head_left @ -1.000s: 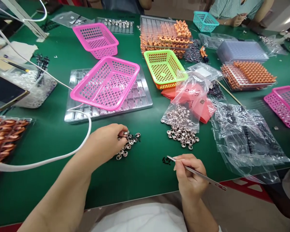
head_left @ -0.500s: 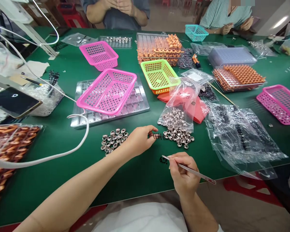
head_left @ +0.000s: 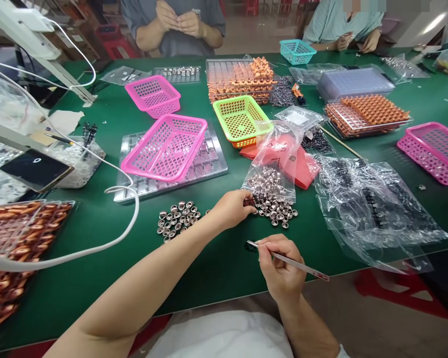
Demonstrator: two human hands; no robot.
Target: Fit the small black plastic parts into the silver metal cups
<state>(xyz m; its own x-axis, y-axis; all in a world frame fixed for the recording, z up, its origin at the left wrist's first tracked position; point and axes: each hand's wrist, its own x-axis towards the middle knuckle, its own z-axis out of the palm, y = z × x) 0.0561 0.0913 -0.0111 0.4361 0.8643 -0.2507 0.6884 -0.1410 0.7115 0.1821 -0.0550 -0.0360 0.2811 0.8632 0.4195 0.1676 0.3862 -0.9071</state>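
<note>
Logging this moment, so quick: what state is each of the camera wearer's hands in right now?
Left hand: closed on a dark strip, partly hidden, at the metal parts.
Right hand: closed on tweezers.

One head-worn view. Looks forward and down from above the wearer's white garment [head_left: 224, 335], at bottom edge. Left hand [head_left: 233, 208] and right hand [head_left: 282, 268] at arm's reach, around mid-frame. Wide take: green tabletop [head_left: 212, 268] spans it, near edge slanting up rightward; grey-shirted co-worker [head_left: 175, 37] opposite, cropped at top.
</note>
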